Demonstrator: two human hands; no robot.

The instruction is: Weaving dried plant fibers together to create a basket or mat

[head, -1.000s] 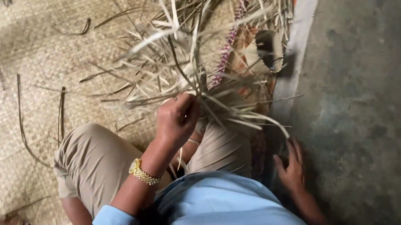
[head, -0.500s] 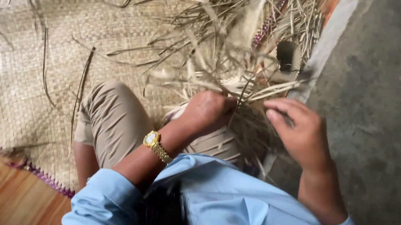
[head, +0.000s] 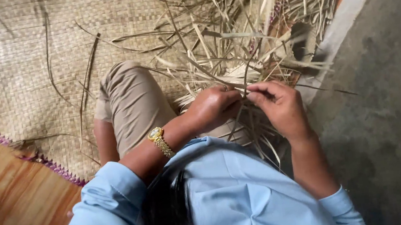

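My left hand (head: 212,108), with a gold watch (head: 157,136) on its wrist, is closed on a bundle of dry straw strips (head: 233,49) just above my knee. My right hand (head: 282,109) meets it from the right and pinches a thin strip between thumb and fingers. The two hands touch at the fingertips. The loose strips fan out upward over the woven mat (head: 16,62). My bent leg in tan trousers (head: 132,102) lies under the left forearm.
The mat has a purple braided edge (head: 26,155), with wooden floor (head: 7,212) beyond it at the lower left. A grey concrete floor (head: 393,107) runs along the right past a pale border. Stray strips lie on the mat at the left.
My right hand has come up from the floor beside me and joined the left hand on the strips. The view has shifted so that more of the mat and wood shows.
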